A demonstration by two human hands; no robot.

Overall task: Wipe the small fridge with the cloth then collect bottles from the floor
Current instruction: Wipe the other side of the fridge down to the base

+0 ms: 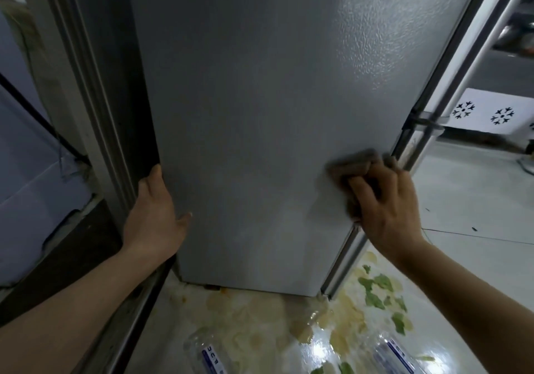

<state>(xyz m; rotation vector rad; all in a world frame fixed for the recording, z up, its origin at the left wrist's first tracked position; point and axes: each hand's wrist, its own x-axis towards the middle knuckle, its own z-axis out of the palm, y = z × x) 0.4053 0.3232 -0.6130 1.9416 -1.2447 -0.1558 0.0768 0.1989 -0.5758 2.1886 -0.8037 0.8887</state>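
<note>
1. Small fridge (pixel 260 113): grey, with a textured side panel that fills most of my view. It stands on the floor, its lower edge near the bottom centre. A bright reflection lies on the upper right of the panel.

2. Cloth (pixel 351 168): grey-brown, bunched, pressed flat against the fridge panel near its right edge, low down.

3. Right hand (pixel 387 200): I read its fingers as curled over the cloth, gripping it and holding it to the panel.

4. Left hand (pixel 156 214): fingers wrap round the fridge's left rear edge and are hidden behind it; the thumb lies on the grey panel. The hand grips that edge.

5. Left bottle (pixel 208 356): clear plastic with a blue-and-white label, lying on the floor at bottom centre, cut off by the frame.

6. Right bottle (pixel 396 355): same kind, lying on the floor to the right of the first, well apart from it.

7. Floor (pixel 476 200): pale glossy tile; near the fridge base there are yellowish and green patches.

8. White panel (pixel 491 110): with black snowflake-like cut-outs, at the right background.
</note>
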